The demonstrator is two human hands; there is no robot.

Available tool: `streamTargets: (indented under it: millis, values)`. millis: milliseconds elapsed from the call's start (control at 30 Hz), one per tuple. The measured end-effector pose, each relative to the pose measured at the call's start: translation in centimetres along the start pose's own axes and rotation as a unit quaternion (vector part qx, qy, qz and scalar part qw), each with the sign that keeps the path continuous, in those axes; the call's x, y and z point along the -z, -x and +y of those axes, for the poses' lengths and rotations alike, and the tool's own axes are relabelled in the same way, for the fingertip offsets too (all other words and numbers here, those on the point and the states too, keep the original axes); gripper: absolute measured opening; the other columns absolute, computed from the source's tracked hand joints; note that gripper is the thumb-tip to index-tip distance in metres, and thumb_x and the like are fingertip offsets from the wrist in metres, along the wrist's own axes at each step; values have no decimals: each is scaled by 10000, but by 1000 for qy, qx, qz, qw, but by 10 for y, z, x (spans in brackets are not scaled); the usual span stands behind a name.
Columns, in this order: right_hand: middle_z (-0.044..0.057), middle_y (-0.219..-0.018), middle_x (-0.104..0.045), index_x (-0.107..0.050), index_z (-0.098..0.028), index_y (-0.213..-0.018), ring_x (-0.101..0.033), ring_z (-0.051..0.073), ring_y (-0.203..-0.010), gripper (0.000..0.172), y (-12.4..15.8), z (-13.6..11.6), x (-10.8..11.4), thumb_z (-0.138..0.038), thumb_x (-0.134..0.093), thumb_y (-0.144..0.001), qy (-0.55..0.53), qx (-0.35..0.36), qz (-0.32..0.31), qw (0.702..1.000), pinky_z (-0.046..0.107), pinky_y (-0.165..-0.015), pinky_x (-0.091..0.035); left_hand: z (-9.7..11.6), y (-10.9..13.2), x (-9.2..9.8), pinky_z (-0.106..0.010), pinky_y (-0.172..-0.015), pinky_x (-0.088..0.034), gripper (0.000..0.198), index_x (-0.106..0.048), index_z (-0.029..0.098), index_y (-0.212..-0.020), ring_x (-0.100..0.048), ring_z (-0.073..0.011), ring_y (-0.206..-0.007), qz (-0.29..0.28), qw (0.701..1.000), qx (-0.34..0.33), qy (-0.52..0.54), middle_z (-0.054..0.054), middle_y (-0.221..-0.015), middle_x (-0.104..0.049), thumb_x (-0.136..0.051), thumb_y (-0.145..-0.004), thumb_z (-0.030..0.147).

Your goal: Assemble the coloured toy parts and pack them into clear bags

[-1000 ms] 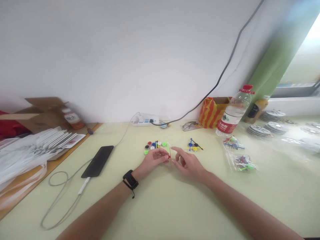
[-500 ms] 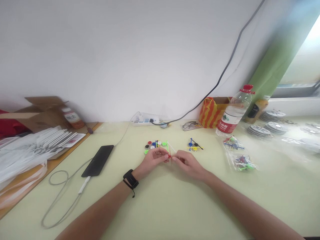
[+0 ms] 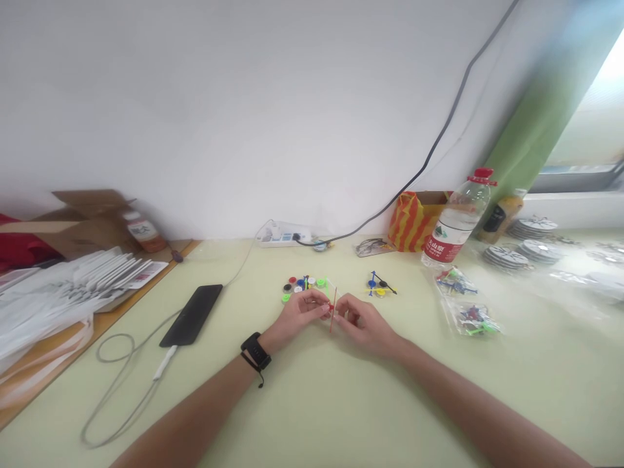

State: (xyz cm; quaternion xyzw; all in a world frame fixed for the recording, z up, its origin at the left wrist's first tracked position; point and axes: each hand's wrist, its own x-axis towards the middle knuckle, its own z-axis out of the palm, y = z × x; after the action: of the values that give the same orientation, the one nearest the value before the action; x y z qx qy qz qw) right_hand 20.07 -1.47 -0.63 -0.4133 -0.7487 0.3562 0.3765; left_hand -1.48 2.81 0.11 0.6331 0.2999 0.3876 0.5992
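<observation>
My left hand (image 3: pixel 305 313) is closed in a pinch, with a small red plastic piece (image 3: pixel 331 307) at its fingertips. A thin red stick (image 3: pixel 334 312) stands nearly lengthwise between my hands, against that piece. The fingers of my right hand (image 3: pixel 363 323) are curled, thumb and fingertip gripping the stick from its right side. Just beyond my left hand lies a cluster of small coloured plastic discs (image 3: pixel 292 280), partly hidden by the fingers. Past my right hand is a group of blue, black and yellow pieces, including a yellow rod (image 3: pixel 390 290).
Bags of plastic parts (image 3: pixel 475 318) lie at right, near a large water bottle (image 3: pixel 449 227) and stacked discs (image 3: pixel 507 257). At left is a black phone (image 3: pixel 191 315) with its cable. A power strip (image 3: pixel 283 235) sits by the wall; white packets (image 3: pixel 104 279) are piled far left.
The red stick has turned and slid toward me, its near end now showing below my fingertips. My right hand has shifted slightly with it, while my left hand stays nearly still.
</observation>
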Motion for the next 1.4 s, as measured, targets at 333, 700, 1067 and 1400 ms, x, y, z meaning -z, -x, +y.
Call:
streamTargets:
  millis: [333,700,1067,1400]
  values:
    - [-19,-835,-644,-532,-251,-1271,-496,106,-554,322,1,7,2,-284,-534,-951,70,28,34,997,235,-543,-399,0,0,1,-316,-826,-562,231,-697,150,-990,-677,-174,-863,2,1000,5,-1,-73,-960,-705,-775,-865,328]
    - [-7,-559,-492,-588,-184,-614,-431,120,-525,497,-6,10,12,-419,-438,-1025,176,28,83,981,274,-550,-319,-2,-1,1,-319,-811,-565,251,-691,151,-987,-694,-183,-853,6,1000,14,5,-66,-912,-712,-790,-850,337]
    - [-41,-538,-346,-323,-193,-539,-303,99,-511,535,-4,8,5,-419,-475,-1000,137,30,34,990,275,-530,-248,-1,0,-1,-314,-806,-568,240,-682,154,-979,-694,-175,-835,7,1000,10,3,-62,-907,-713,-786,-855,332]
    - [-30,-627,-521,-502,-194,-683,-414,113,-579,296,1,-1,6,-297,-523,-960,161,43,-20,986,249,-582,-299,0,1,0,-302,-821,-565,230,-677,160,-980,-688,-163,-852,1,1000,17,-1,-52,-936,-702,-785,-857,320]
